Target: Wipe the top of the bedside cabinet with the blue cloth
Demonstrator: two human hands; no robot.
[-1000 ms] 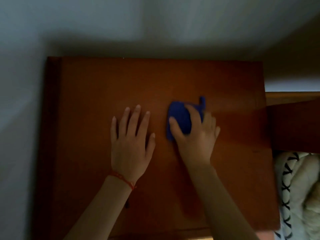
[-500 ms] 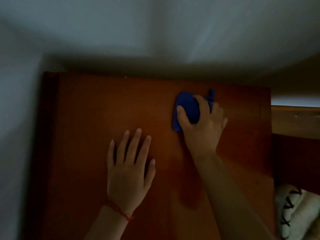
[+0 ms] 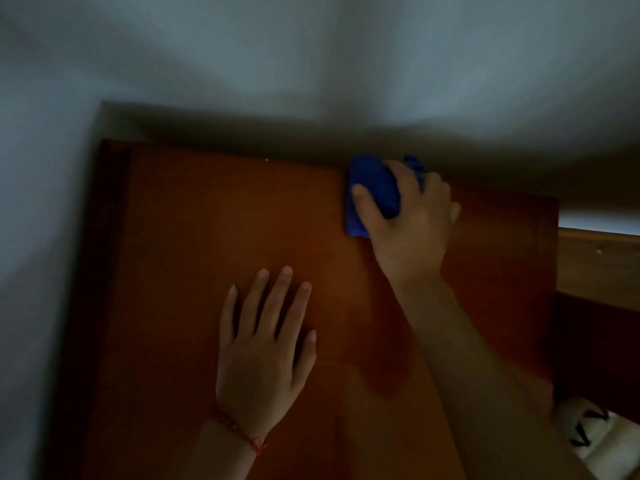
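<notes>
Right hand is clenching the blue cloth at the cabinet top's back edge; left hand is lying flat, grip released. Cloth risks slipping behind.

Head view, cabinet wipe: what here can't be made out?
- blue cloth: the right hand covers its right part.
- cabinet top: near edge cut off by the frame's bottom; dust or streaks lost in dim, blurred light.
- Surface under the flat left hand: hidden.
- Patterned fabric at lower right: mostly out of frame.
</notes>
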